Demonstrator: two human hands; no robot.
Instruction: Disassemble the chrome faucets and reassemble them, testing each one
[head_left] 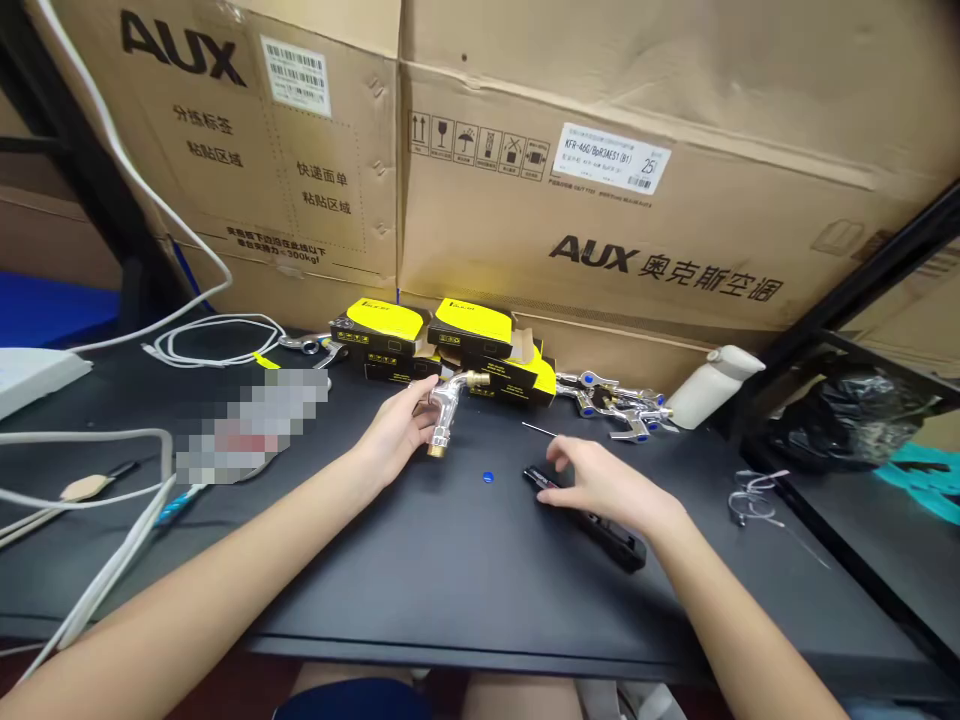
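My left hand [401,425] is closed around the body of a chrome tap [444,408] with brass threaded ends, held tilted above the desk. My right hand [592,480] hovers low over a long black tool [615,545] that lies on the desk. Its thumb and index finger are apart, one to each side of the tool's near-left end; the other fingers are partly hidden. A thin metal shaft [538,429] sticks out past the index finger, and whatever it joins is covered by the hand. Between both hands lies a small blue disc [488,477].
Several black-and-yellow boxes [480,325] are stacked behind the tap. Chrome taps with blue marks [622,405] lie beside a white bottle [716,385]. Wrenches [315,347] and white cables [217,340] occupy the left. Thin wire [756,497] sits right; large cartons [525,215] stand behind.
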